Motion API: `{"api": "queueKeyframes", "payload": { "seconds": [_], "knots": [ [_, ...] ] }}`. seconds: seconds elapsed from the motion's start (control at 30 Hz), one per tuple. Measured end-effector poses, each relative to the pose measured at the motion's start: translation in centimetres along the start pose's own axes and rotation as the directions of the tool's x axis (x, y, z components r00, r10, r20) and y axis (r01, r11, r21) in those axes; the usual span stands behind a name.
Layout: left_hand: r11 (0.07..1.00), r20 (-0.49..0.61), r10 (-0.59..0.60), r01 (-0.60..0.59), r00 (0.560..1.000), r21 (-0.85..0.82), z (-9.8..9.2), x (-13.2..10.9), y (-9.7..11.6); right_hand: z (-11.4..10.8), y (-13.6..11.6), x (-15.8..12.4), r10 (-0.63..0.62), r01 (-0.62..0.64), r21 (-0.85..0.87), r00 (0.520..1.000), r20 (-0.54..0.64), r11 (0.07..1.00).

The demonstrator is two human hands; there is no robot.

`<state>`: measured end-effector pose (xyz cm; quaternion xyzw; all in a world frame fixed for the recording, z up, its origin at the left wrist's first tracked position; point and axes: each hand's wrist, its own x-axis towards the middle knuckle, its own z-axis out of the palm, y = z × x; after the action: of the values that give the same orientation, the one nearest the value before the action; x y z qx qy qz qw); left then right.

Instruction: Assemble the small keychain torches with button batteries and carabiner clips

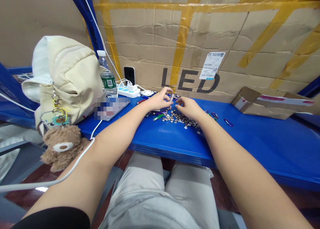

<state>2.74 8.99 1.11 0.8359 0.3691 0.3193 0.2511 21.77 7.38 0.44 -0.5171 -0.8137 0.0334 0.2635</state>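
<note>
My left hand is closed on a slim, pale, shiny tube, held upright between thumb and fingers above the table. Just to its right, my right hand has its fingers curved, with a gap between thumb and forefinger; nothing shows in it. Below both hands spreads a pile of small round silver button cells, partly covered by the right hand. A green metal tube lies at the left edge of the pile. More coloured tubes lie behind, partly hidden by the left hand.
Carabiner clips lie right of the pile on the blue table. An open cardboard box stands farther right. At left are a phone, power strip, water bottle and cream bag. A white cable crosses my left forearm.
</note>
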Motion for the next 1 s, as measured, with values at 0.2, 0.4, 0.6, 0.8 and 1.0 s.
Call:
{"api": "queueKeyframes", "payload": {
  "seconds": [0.2, 0.4, 0.6, 0.8, 1.0],
  "knots": [
    [0.997, -0.018, 0.074, -0.074, 0.997, 0.009, 0.0, 0.2, -0.5, 0.1, 0.0, 0.0, -0.024, 0.024, 0.033, 1.0, -0.01, 0.999],
    [0.995, -0.053, 0.1, -0.101, 0.994, -0.008, -0.1, 0.2, -0.3, -0.2, 0.1, -0.1, -0.004, 0.005, 0.056, 1.0, -0.022, 0.998],
    [0.987, -0.094, 0.088, -0.074, 0.992, 0.144, -0.3, 0.0, 0.4, -1.2, 1.0, 0.0, 0.11, -0.11, 0.001, 0.988, -0.108, 0.994],
    [0.982, -0.098, 0.125, -0.109, 0.987, 0.151, -0.5, -0.3, 1.2, -2.5, 2.5, -0.2, 0.214, -0.228, -0.082, 0.965, -0.152, 0.97],
    [0.981, -0.091, 0.097, -0.08, 0.991, 0.178, -0.4, -0.2, 1.1, -3.2, 2.8, -0.6, 0.272, -0.258, -0.189, 0.961, 0.051, 0.947]
  ]
}}
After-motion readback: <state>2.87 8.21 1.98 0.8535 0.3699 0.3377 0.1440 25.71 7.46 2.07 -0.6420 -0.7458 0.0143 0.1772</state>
